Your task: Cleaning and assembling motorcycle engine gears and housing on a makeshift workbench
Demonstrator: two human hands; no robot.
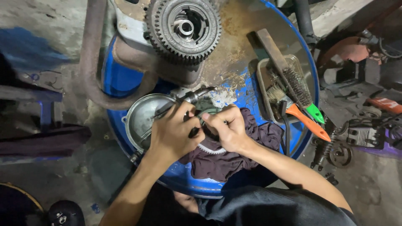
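The left hand (173,132) is curled shut around a thin metal tool (197,97). The shiny tip of the tool sticks out past the fingers, toward the top of the blue drum. The right hand (226,127) is just beside the left one. Its fingers are bent and pinched on a round toothed ring (211,149). Most of the ring is hidden under the two hands, so only its white toothed edge shows below them.

The ring lies on a dark purple rag (226,161). The rag is spread on the top of a blue drum (247,90), which serves as the table. The top is rusty and scratched.

Just left of the left hand sits a round grey metal cover (142,115), lying flat like a dish. Above the hands stands a big dark gear (183,29) with many teeth.

To the right is a small tray (264,77). Across it lie a wire brush (293,81) with a green tip and a paint brush (293,109) with an orange handle.

On the floor, well apart to the right, lie springs and other metal parts (339,150).
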